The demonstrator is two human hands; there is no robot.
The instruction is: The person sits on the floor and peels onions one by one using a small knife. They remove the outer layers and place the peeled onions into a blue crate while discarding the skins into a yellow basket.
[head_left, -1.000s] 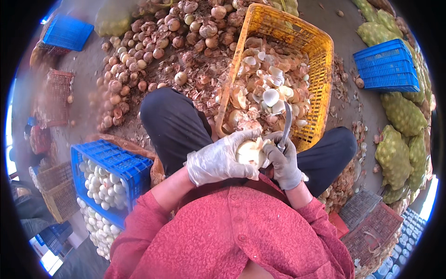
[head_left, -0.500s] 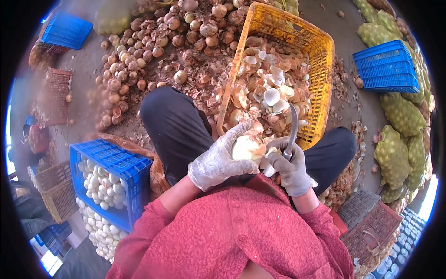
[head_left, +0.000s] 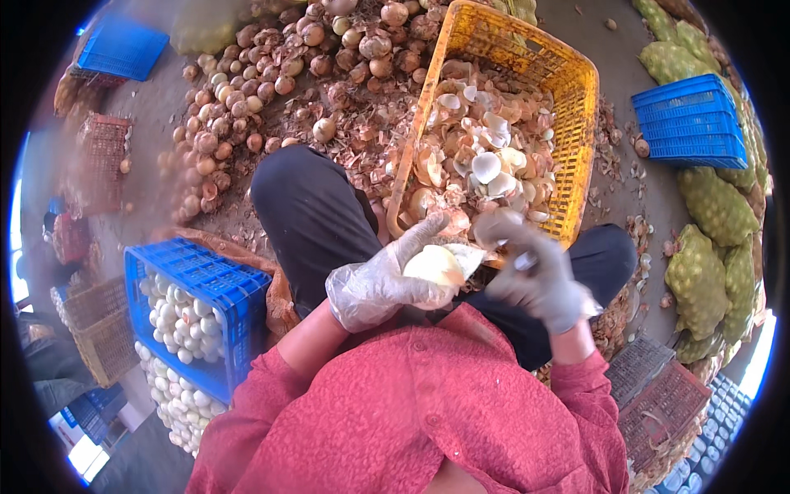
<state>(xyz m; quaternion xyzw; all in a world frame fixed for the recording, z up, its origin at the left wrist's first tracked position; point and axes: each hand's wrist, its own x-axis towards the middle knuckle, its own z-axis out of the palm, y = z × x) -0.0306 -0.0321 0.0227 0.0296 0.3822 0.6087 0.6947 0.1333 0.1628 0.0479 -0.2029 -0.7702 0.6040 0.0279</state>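
Note:
My left hand (head_left: 393, 276), in a thin clear plastic glove, is closed around a partly peeled onion (head_left: 434, 267). A loose pale flap of skin (head_left: 467, 259) hangs off the onion's right side. Just right of it, my gloved right hand (head_left: 535, 272) is smeared by motion, its fingers curled. A bright metal glint of the knife (head_left: 524, 262) shows among those fingers; the blade cannot be made out. In front of both hands a yellow crate (head_left: 586, 136) stands between my knees, filled with onion peels (head_left: 485, 169).
Unpeeled onions (head_left: 222, 115) are heaped on the floor ahead and to the left. A blue crate (head_left: 247, 284) of peeled white onions (head_left: 177, 321) lies by my left knee. At the right are another blue crate (head_left: 690, 122) and green net sacks of onions (head_left: 704, 267).
My right hand has pulled away from the onion, slightly up and right, and is blurred. The knife blade, clear before, no longer shows plainly. My left hand keeps its hold.

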